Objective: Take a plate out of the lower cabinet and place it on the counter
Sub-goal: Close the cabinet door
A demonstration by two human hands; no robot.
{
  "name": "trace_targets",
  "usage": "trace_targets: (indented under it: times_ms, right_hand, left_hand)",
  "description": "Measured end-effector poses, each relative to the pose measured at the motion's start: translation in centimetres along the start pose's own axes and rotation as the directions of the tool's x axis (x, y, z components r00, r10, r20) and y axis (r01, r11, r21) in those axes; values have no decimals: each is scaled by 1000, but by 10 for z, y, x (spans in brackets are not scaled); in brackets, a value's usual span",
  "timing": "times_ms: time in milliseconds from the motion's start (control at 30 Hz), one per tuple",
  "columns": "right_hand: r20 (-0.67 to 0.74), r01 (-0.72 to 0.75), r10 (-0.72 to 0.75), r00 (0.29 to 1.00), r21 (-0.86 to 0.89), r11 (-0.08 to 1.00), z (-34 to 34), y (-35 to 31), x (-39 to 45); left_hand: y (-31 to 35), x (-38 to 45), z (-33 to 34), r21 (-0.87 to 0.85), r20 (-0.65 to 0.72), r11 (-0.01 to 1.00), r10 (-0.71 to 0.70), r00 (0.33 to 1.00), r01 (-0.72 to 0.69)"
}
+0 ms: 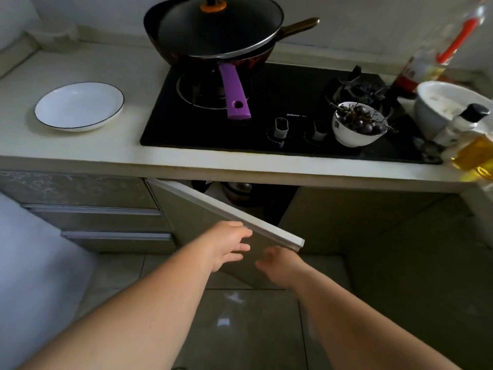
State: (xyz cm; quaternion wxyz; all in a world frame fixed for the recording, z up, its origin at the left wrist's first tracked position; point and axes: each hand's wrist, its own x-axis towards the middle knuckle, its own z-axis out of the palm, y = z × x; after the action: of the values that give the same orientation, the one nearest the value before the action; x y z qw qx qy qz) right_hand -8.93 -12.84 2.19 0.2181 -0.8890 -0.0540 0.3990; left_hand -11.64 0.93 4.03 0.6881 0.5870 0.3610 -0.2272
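A white plate with a thin dark rim [79, 106] lies flat on the pale counter [128, 153], left of the stove. Below the counter the lower cabinet door [213, 222] stands partly swung out, and dark pots show in the gap behind it. My left hand [229, 243] is open, fingers spread, its fingertips at the door's top edge. My right hand [280, 265] hangs just below the door's outer corner, fingers loosely curled and holding nothing.
A black stove [280, 84] carries a lidded wok [213, 28] and a purple-handled pan [236, 94]. A bowl of grapes [357, 124], a white bowl [448, 105] and oil bottles [472, 156] crowd the right. Drawers [93, 209] sit left of the cabinet.
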Motion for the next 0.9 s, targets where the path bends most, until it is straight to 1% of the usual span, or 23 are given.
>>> trace_targets:
  times_ms: [67, 233, 333, 400, 467, 533, 667, 900]
  right_hand:
    - [-39, 0, 0, 999, -12, 1000, -11, -4, 16]
    - [-60, -94, 89, 994, -85, 992, -24, -16, 48]
    - [-123, -102, 86, 989, -126, 987, -30, -21, 62]
    - [-159, -114, 109, 981, -26, 993, -38, -27, 67]
    - [-154, -114, 125, 980, 73, 991, -46, -35, 70]
    - [-138, -108, 126, 982, 133, 985, -54, -42, 72]
    - [-114, -109, 137, 984, 223, 969, -65, -47, 73]
    - [-172, -37, 98, 980, 328, 944, -67, -42, 91]
  left_hand:
    - [-1, 3, -11, 33, -1, 999, 15, 1000, -14]
    - [-17, -1, -48, 1, -134, 1000, -3, 991, 3]
    - [-21, -3, -67, -43, -182, 999, -9, 983, 1]
    - [-21, -4, -76, -65, -204, 998, -4, 979, -9]
    - [-20, -5, -85, -80, -229, 997, 0, 973, -19]
    - [-20, -7, -91, -101, -253, 995, 1, 967, -28]
    - [-22, -12, -103, -118, -283, 992, 9, 959, -44]
    - [-34, -38, -119, -126, -325, 990, 13, 946, -57]
